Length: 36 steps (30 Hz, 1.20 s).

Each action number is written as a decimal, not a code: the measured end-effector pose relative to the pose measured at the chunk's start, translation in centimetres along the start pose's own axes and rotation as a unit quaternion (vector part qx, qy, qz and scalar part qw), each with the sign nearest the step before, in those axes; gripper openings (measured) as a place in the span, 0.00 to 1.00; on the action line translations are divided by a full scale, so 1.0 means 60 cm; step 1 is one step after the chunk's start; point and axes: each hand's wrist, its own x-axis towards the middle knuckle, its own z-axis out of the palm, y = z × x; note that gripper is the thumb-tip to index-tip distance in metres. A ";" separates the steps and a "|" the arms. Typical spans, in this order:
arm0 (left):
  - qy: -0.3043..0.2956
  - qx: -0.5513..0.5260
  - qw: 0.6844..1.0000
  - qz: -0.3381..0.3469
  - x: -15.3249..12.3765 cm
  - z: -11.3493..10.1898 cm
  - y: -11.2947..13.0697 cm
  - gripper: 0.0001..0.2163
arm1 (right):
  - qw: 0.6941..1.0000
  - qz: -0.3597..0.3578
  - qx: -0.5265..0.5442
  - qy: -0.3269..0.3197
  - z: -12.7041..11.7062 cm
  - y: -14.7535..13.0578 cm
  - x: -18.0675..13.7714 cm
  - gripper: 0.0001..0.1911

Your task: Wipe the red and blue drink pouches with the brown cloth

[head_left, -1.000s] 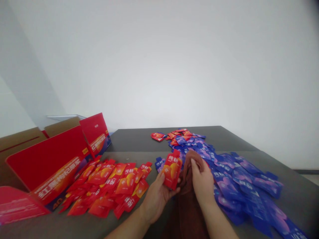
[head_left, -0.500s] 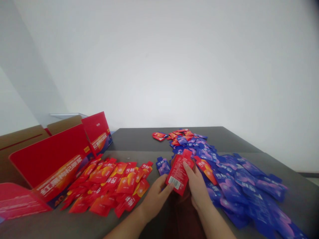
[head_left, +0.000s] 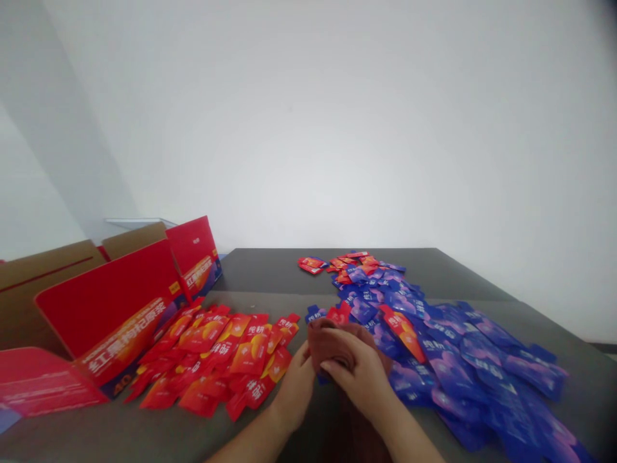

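My right hand [head_left: 364, 373] is closed on a bunched brown cloth [head_left: 328, 344], its fingers and thumb curled into the folds. My left hand [head_left: 296, 386] is closed at the cloth's left edge, with its fingertips mostly hidden. A red pouch [head_left: 339, 312] shows only in part above and behind the cloth; the rest of it is covered. Red and orange pouches [head_left: 216, 354] lie heaped left of my hands. Blue and purple pouches [head_left: 457, 366] spread out on the right, with one red pouch [head_left: 403, 331] lying among them.
An open red carton [head_left: 120, 315] with raised flaps stands at the left. Farther back on the dark table [head_left: 274, 273] lie more red pouches [head_left: 313, 264] and a mixed red and blue pile [head_left: 361, 267]. A pale wall [head_left: 308, 128] rises behind the table.
The red pouch was in plain sight between both hands, barcode side showing. My right hand now grips the brown cloth, which covers most of the pouch. The view has shifted slightly.
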 end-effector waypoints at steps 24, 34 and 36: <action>0.103 0.478 0.856 0.171 -0.139 -0.120 0.112 0.14 | 0.977 0.128 -0.119 0.126 -0.021 0.046 0.010 0.28; 0.040 0.814 0.577 0.047 -0.062 -0.342 0.257 0.08 | 0.984 0.127 -0.104 0.070 -0.004 0.039 0.011 0.26; 0.026 0.819 0.572 0.026 -0.060 -0.360 0.261 0.05 | 0.983 0.133 -0.106 0.064 -0.005 0.039 0.011 0.27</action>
